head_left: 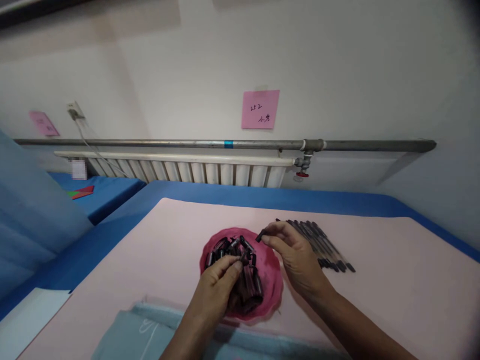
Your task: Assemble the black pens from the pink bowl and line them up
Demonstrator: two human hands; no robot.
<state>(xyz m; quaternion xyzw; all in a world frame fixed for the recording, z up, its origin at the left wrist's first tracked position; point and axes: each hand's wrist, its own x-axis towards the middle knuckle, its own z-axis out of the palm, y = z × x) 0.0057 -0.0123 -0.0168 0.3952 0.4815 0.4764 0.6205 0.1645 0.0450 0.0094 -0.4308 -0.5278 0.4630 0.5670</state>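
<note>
A pink bowl [275, 280] with a wavy rim holds many small dark, shiny plastic parts [247, 285], some like pen caps. Over the bowl's left half, the thumb and fingers of my left hand [217, 282] are pinched together at a dark piece; its shape is hidden. My right hand [296, 255], at the bowl's upper right rim, grips a short black pen cap [260, 236] between thumb and fingertips. Behind that hand, several pens [318, 242] with clear barrels and black ends lie side by side in a slanted row.
Pink sheeting [390, 280] covers the blue table [262, 194]. Light blue cloth [127, 332] lies at the near edge, white paper [33, 315] at the left. A radiator [210, 172], a pipe [180, 143] and a valve [302, 174] line the wall, beneath a pink note [260, 110].
</note>
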